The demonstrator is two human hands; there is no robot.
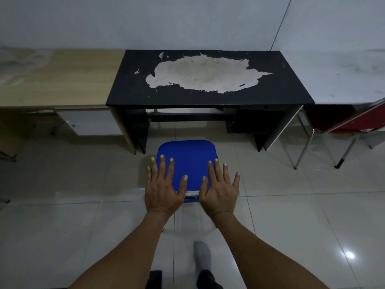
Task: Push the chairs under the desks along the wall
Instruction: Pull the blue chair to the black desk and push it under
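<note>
A blue chair [188,159] stands on the tiled floor just in front of the black desk [129,94], whose top has a large peeled pale patch. The seat's front edge lies short of the desk's opening. My left hand [164,188] and my right hand [218,190] are spread flat with straight fingers over the chair's near part, one on each side. Whether the palms touch the chair I cannot tell. The chair's legs are hidden beneath it.
A light wooden desk [62,80] adjoins on the left and a white desk [341,80] on the right, all against the wall. A red chair [354,122] with metal legs stands at the right desk. My socked foot [202,257] is on the floor behind the blue chair.
</note>
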